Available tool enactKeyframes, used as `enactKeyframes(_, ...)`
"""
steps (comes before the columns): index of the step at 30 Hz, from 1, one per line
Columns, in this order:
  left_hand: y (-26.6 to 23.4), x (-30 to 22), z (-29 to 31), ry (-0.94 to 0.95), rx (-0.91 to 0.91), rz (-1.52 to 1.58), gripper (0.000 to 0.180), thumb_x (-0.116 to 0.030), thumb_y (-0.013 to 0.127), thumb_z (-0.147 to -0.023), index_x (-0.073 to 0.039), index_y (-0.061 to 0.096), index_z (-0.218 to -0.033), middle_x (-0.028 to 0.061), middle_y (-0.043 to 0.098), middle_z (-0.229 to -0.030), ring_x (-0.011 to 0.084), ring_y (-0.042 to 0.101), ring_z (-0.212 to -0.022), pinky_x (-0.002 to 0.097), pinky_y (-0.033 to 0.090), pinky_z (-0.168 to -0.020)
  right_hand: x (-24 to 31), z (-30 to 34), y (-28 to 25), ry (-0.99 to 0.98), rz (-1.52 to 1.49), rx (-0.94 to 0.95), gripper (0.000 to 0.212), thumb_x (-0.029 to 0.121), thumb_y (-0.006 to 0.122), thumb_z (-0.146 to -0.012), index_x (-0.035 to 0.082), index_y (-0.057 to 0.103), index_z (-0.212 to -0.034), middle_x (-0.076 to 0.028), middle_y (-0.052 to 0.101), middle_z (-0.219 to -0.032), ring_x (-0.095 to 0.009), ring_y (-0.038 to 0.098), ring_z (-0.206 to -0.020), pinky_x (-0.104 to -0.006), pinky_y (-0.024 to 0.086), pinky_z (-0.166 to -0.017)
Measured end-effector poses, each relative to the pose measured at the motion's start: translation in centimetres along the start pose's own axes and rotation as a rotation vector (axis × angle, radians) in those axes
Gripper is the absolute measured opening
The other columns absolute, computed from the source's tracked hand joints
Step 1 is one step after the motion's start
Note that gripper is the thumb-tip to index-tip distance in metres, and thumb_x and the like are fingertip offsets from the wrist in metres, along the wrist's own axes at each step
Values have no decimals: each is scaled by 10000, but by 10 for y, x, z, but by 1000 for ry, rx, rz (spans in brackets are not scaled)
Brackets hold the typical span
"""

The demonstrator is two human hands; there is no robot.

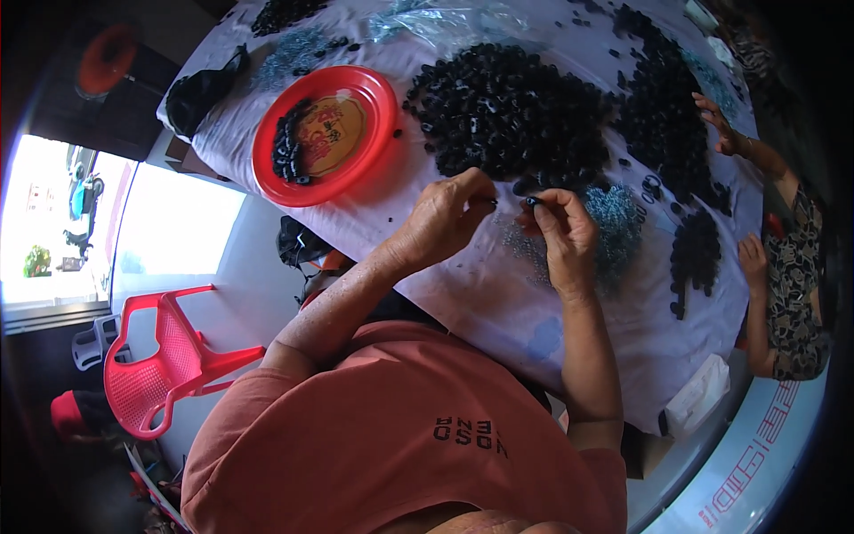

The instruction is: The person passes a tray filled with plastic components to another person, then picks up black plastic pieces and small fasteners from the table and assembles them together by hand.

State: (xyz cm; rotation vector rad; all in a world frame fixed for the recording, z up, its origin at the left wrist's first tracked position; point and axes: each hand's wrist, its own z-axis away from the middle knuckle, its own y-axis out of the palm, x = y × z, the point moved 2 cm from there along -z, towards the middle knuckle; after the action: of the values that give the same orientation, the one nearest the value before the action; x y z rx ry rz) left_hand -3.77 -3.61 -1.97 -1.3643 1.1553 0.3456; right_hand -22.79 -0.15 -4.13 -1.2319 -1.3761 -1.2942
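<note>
While the left hand and the right hand face each other over the cloth-covered surface, a narrow gap parts their fingertips. The right grip is a closed pinch of thumb and fingers, holding a small black piece just short of the main black pile. One roundish end of that piece appears turned up toward the camera; its long axis is foreshortened and too small to fix exactly. The left grip is also pinched narrow, with a dark bit at its tips, whose shape and direction I cannot tell.

Pale blue strands lie in a tangle behind and beside the right hand. Off to the left stands a round red tray, with black pieces heaped along its left side. Across on the right, a co-worker's raised hand is near another long black heap.
</note>
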Motion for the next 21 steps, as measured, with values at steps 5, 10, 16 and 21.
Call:
enactKeyframes(5, 3, -4, -5, -63, 46, 248, 152, -46, 648, -895, -4, 596, -1031, 72, 669, -885, 147, 659, -842, 293, 525, -738, -1, 2, -1, 0, 28, 3, 96, 64, 587, -958, 17, 605, -1040, -46, 679, -856, -106, 665, -766, -231, 544, -697)
enactKeyframes(10, 9, 4, -7, -60, 14, 436, 145, -17, 607, -901, -2, 595, -1044, 113, 684, -905, 187, 689, -882, 310, 537, -759, -2, -1, 3, -2, 12, 53, 108, 48, 570, -961, 15, 605, -1057, -51, 687, -854, -109, 672, -758, -243, 557, -706)
enactKeyframes(16, 10, -2, -9, -40, 36, 362, 148, -10, 607, -895, 7, 588, -1041, 124, 687, -915, 209, 698, -898, 324, 543, -763, -4, 0, 0, 27, 6, 59, 113, 73, 570, -969, 19, 607, -1061, -52, 693, -855, -109, 677, -763, -243, 559, -707)
enactKeyframes(21, 11, -3, -7, 17, 26, 320, 139, -16, 618, -890, 4, 591, -1025, 127, 686, -896, 225, 702, -866, 329, 543, -736, -6, 0, 0, 19, 21, 75, 115, 86, 569, -973, 21, 611, -1059, -51, 695, -864, -105, 676, -758, -243, 559, -696)
